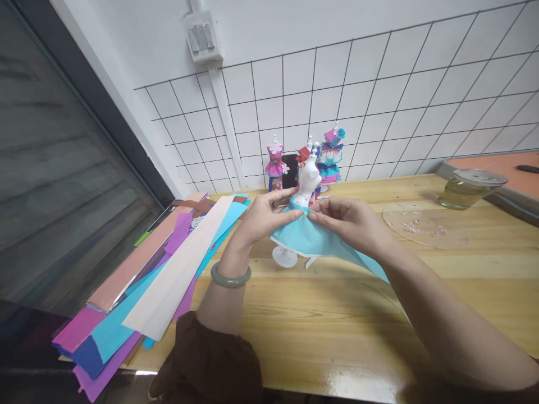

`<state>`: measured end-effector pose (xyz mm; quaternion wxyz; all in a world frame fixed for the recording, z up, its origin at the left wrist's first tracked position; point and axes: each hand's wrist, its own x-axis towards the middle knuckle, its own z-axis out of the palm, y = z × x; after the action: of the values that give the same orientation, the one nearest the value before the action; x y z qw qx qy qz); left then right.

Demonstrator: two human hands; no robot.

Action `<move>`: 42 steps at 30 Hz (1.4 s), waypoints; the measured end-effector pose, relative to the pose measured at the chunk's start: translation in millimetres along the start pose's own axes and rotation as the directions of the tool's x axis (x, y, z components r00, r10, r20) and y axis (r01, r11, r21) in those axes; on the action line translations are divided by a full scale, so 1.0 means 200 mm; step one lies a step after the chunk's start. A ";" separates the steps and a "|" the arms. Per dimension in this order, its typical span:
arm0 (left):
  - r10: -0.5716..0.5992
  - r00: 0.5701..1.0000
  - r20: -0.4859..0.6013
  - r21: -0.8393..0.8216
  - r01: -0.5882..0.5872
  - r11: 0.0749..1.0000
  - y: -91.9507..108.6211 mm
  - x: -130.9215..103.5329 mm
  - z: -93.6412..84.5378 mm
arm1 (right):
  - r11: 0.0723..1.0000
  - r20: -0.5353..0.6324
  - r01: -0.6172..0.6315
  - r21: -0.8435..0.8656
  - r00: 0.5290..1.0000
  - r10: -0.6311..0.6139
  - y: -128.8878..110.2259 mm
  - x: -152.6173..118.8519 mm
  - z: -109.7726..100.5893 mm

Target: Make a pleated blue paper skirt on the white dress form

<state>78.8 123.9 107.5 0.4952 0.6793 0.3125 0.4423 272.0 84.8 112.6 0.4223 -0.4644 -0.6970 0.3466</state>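
Note:
A small white dress form stands on a round white base, tilted slightly in view. Light blue crepe paper is gathered around its waist like a skirt, with a long end trailing to the right below my right forearm. My left hand pinches the paper at the waist from the left, thumb in front and fingers behind. From the right, my right hand pinches the gathered edge between thumb and fingers, close to my left thumb.
Several strips of coloured crepe paper lie piled at the left. Behind stand dressed mini forms, one in pink, another in pink and blue. At right are a clear plate with small bits and a lidded cup.

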 end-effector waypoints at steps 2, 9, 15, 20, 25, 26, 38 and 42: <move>0.004 1.000 0.007 -0.008 -0.004 1.000 0.00 0.00 0.00 | 1.000 0.013 0.015 0.006 1.000 -0.016 -0.01 -0.01 0.00; 0.020 1.000 0.004 0.007 -0.020 1.000 0.01 0.00 0.02 | 0.989 -0.012 0.113 -0.095 0.993 -0.115 -0.03 -0.02 0.00; 0.030 1.000 0.010 0.004 -0.030 1.000 0.01 -0.01 0.02 | 0.993 0.017 0.113 -0.017 0.993 -0.113 0.00 -0.01 -0.01; 0.049 0.999 0.023 0.008 -0.049 0.999 0.01 -0.01 0.01 | 0.994 0.038 0.028 0.110 0.999 -0.032 0.00 -0.01 -0.01; 0.080 0.995 0.056 0.012 -0.081 0.997 0.02 0.00 0.02 | 0.990 -0.034 0.027 0.138 0.999 -0.023 0.00 0.00 -0.01; 0.088 0.994 0.066 0.014 -0.089 0.996 0.02 0.00 0.02 | 0.990 -0.038 0.027 0.141 0.999 -0.021 0.00 0.00 -0.01; 0.114 0.987 0.110 0.124 -0.127 0.984 0.03 -0.01 0.01 | 0.985 -0.046 -0.005 0.174 0.999 0.013 -0.01 0.00 -0.01; 0.104 0.990 0.090 0.121 -0.114 0.986 0.05 -0.01 0.04 | 0.979 -0.039 -0.017 0.205 0.999 0.026 0.00 0.00 -0.01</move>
<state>84.3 115.8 114.4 0.4392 0.7432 0.2810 0.4193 273.5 85.0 113.8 0.4785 -0.4329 -0.6438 0.4113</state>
